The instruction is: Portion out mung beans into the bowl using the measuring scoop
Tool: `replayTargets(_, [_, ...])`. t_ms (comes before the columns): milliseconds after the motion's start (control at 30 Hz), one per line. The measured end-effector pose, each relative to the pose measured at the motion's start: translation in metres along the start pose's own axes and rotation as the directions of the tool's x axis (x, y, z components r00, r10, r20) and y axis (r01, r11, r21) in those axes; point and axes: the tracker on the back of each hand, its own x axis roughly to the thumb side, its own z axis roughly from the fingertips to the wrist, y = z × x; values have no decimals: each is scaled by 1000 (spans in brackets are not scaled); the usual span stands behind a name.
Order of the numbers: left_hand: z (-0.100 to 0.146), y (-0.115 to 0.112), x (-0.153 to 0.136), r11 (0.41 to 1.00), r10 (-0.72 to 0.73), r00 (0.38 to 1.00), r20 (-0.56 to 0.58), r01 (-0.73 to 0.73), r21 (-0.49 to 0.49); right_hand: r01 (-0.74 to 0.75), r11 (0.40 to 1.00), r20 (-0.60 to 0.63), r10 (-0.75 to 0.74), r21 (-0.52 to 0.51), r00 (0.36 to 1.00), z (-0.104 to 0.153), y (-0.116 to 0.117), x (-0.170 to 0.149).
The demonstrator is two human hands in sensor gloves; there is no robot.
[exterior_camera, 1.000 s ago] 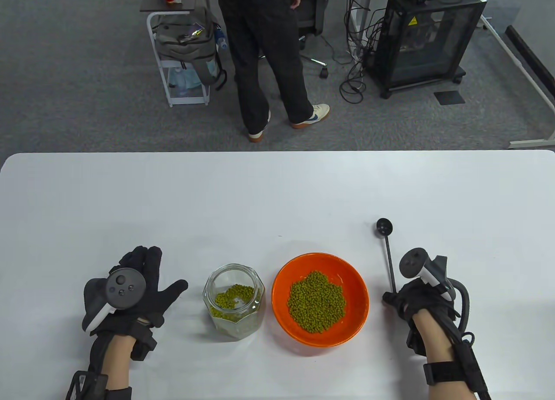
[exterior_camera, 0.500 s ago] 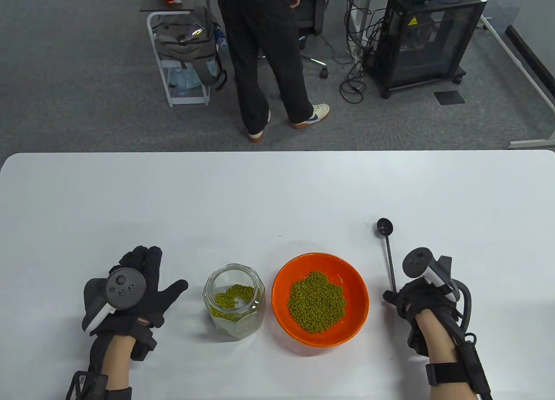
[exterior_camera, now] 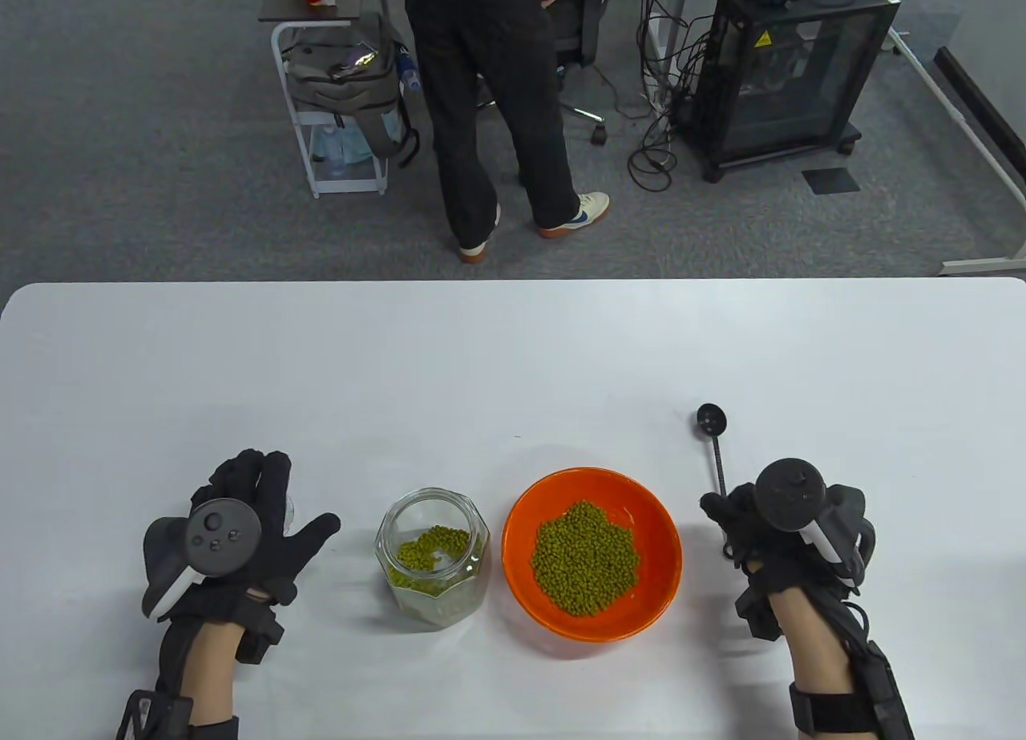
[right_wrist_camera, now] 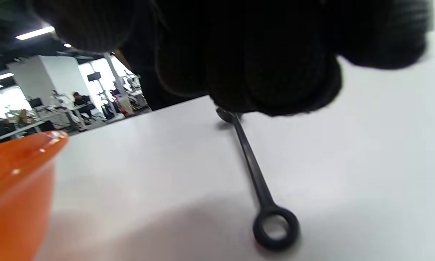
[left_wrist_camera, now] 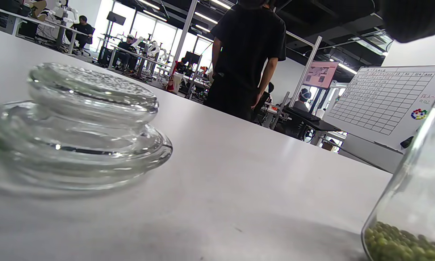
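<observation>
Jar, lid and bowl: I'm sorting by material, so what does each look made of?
Jar: clear glass, beans visible through faceted walls. Lid: thick clear glass, glossy highlights. Bowl: orange, glossy; plastic or glazed ceramic, cannot tell which.

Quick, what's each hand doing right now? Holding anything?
Left hand: open, fingers spread flat, holding nothing.
Right hand: over the measuring scoop handle; scoop lies on the table; grip cannot be told.

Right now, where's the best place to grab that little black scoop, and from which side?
Probably mid-handle. The measuring scoop lies flat on the table, cup end far, ring end near. The right hand hovers above the handle, so pinching the thin bar from above seems easiest.
</observation>
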Motion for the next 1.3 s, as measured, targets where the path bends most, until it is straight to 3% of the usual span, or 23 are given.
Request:
replayTargets(167, [1, 3, -1, 999, -33, 999, -8, 34, 11, -21, 992, 113, 36, -128, 993, 8, -4, 13])
replayTargets(467, [1, 3, -5, 996, -90, 995, -31, 91, 27, -123, 980, 205, 154, -159, 967, 15, 1, 26])
replayTargets(800, [-1, 0, -17, 990, -130, 987, -98, 134, 33, -140, 973, 205, 177, -182, 963, 17, 3, 30])
replayTargets(1300, [-15, -20, -49, 969, -242, 929, -281, 214, -126, -133, 978, 203, 164, -158, 965, 16, 4, 30])
